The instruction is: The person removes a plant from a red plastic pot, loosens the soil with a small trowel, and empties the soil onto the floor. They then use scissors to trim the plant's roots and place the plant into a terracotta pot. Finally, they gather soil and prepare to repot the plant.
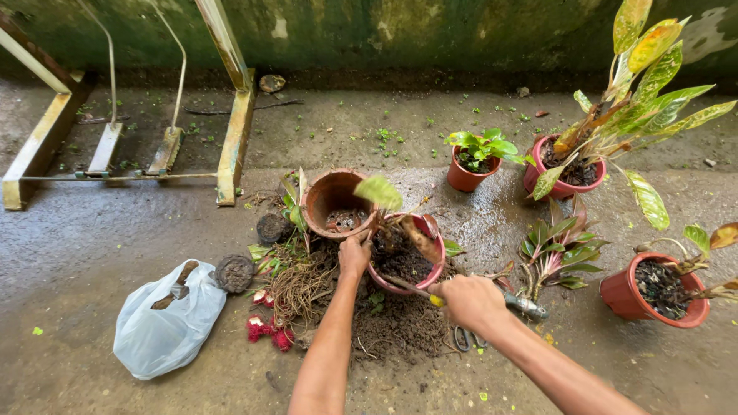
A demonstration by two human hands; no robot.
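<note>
My left hand (354, 254) grips the near-left rim of a pink pot (433, 269) filled with dark soil and a small plant whose yellow-green leaf (378, 191) sticks up. My right hand (470, 301) is closed on the handle of a hand tool (525, 306), and its thin metal end (406, 286) reaches into the pot's soil. An empty brown pot (335, 201) lies tilted just behind the pink one. Loose soil (400, 327) and a clump of roots (298, 290) are spread on the ground below my arms.
A white plastic bag (167, 319) lies at the left. Three potted plants (478, 160) (588, 146) (661, 288) and a loose red-green plant (560, 250) stand at the right. Scissors (463, 338) lie under my right wrist. A rusty metal frame (231, 115) and a mossy wall are behind.
</note>
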